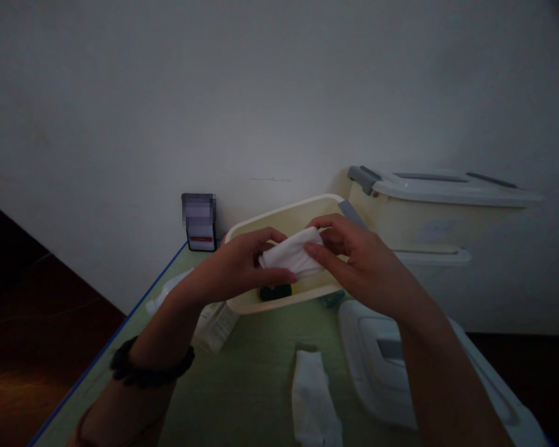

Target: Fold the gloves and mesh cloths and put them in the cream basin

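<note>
While the left hand (233, 264) and right hand (358, 257) have their grip closed on a folded white cloth (292, 254) over the open bin (302, 217), a second white cloth (313, 397) lies on the worktop (256, 379). Looks midway from here: first not set down, second not picked up. Count: two cloths, one open bin, one lidded box (400, 223), one loose lid (375, 379), one phone (202, 234).

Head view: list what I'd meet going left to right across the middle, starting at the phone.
Phone, left hand, folded white cloth, right hand, lidded cream box.
</note>
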Demonstrator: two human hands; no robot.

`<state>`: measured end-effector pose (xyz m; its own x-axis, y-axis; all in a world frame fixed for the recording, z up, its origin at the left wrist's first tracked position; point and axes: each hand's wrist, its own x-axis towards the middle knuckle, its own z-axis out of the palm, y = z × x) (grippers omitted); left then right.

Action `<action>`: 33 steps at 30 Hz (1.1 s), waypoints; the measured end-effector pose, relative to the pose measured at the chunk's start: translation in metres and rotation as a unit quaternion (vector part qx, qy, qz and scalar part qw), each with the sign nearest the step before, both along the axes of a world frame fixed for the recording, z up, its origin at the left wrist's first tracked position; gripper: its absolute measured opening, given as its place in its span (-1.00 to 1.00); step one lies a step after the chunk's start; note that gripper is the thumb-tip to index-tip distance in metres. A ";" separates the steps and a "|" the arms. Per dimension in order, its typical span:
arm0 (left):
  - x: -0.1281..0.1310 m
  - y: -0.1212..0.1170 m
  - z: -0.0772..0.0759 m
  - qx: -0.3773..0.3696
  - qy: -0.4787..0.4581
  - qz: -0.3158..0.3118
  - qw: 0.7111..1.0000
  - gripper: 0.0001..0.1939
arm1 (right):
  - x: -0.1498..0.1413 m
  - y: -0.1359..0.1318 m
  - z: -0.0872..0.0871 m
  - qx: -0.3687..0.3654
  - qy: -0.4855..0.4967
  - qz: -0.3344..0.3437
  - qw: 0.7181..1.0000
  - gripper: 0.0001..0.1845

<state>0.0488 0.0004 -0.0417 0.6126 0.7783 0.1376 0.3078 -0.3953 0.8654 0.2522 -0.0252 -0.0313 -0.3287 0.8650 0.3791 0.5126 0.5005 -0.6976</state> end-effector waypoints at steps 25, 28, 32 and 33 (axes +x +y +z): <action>-0.002 0.007 -0.004 -0.018 0.050 0.033 0.998 -0.75 | -0.001 0.001 0.000 0.065 -0.118 -0.034 0.990 -0.79; -0.002 0.009 -0.006 -0.019 0.045 0.008 0.999 -0.70 | -0.001 0.002 0.000 0.067 -0.151 -0.059 0.984 -0.79; -0.001 0.011 -0.009 0.080 0.119 0.041 0.989 -0.73 | -0.002 0.002 -0.001 0.064 -0.188 -0.068 0.978 -0.77; 0.000 0.012 -0.010 0.090 0.127 0.049 0.987 -0.74 | -0.002 0.002 -0.001 0.061 -0.186 -0.065 0.978 -0.76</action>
<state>0.0484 0.0121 -0.0516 0.5687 0.8123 0.1294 0.5504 -0.4926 0.6741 0.2503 -0.0236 -0.0328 -0.3530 0.8650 0.3566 0.7850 0.4812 -0.3901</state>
